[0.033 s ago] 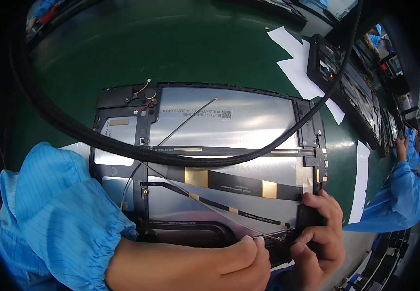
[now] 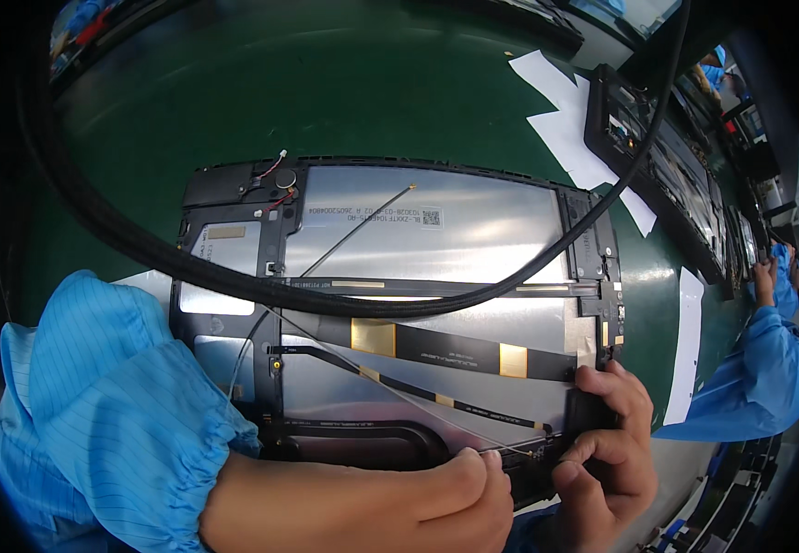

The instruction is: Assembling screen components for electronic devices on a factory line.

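Observation:
An opened tablet (image 2: 473, 240) lies on the green table, with a silvery metal back plate in a black frame. My left hand (image 2: 469, 502) reaches across its near edge, fingertips pinched together close to the lower right corner. What they hold, if anything, is hidden. My right hand (image 2: 611, 452) is at that same corner, other fingers against the frame's right side, thumb and forefinger brought together over something too small to name. Between the hands ends a thin grey antenna cable (image 2: 399, 392). Wide black flex cable (image 2: 446, 350) and narrow flex cable (image 2: 409, 392) cross the plate.
A thick black cable (image 2: 399, 306) loops in front of the tablet. White paper sheets (image 2: 561, 115) lie on the green table (image 2: 399, 101) beside another black device (image 2: 667, 175). At the right, a co-worker's blue sleeve (image 2: 750, 378) and hand are in view.

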`<control>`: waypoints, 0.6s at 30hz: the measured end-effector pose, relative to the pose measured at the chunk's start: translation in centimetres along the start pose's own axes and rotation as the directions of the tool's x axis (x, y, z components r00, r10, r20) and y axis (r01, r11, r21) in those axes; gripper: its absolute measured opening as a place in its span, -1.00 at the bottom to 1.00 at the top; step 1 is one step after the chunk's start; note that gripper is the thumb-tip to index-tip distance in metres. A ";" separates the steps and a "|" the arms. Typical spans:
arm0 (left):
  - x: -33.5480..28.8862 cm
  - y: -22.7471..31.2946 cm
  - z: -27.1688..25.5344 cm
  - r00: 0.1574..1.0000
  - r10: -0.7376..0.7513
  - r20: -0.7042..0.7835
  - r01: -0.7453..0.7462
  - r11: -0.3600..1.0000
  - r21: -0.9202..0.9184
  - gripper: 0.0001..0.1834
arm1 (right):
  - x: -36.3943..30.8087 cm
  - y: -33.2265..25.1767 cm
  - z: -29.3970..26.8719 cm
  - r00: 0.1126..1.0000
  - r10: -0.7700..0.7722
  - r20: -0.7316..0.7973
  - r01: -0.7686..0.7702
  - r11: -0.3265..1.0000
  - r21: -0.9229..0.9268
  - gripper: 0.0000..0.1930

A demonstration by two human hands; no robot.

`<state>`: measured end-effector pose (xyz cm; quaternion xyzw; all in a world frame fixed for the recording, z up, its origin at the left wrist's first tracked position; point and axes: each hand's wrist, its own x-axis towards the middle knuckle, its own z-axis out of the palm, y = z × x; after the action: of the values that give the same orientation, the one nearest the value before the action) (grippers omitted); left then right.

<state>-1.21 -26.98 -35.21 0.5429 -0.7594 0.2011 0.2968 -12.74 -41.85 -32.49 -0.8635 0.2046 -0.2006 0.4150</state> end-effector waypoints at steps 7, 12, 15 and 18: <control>1.1 -1.7 -1.6 0.944 0.141 0.299 -0.088 0.979 -0.183 -0.69 | -0.1 -0.2 -0.1 0.999 0.038 0.000 -0.038 0.998 -0.047 -0.87; 0.1 0.2 0.9 0.996 -0.024 0.088 0.022 0.999 0.025 -0.48 | 0.4 -0.7 0.1 0.991 -0.137 0.003 0.137 0.990 -0.039 -0.91; 0.1 0.0 1.1 0.993 0.004 0.118 -0.014 0.996 0.083 -0.47 | -0.1 0.0 -0.4 0.999 -0.005 0.045 0.010 0.993 -0.119 -0.85; 0.1 0.1 1.2 0.992 0.004 0.126 -0.013 0.997 0.070 -0.47 | 0.0 0.8 -1.5 0.993 -0.012 0.114 0.017 0.999 -0.044 -0.83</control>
<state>-1.57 -27.79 -36.05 0.5614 -0.7714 0.1944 0.2280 -13.69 -43.25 -32.23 -0.8840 0.1789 -0.1495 0.4052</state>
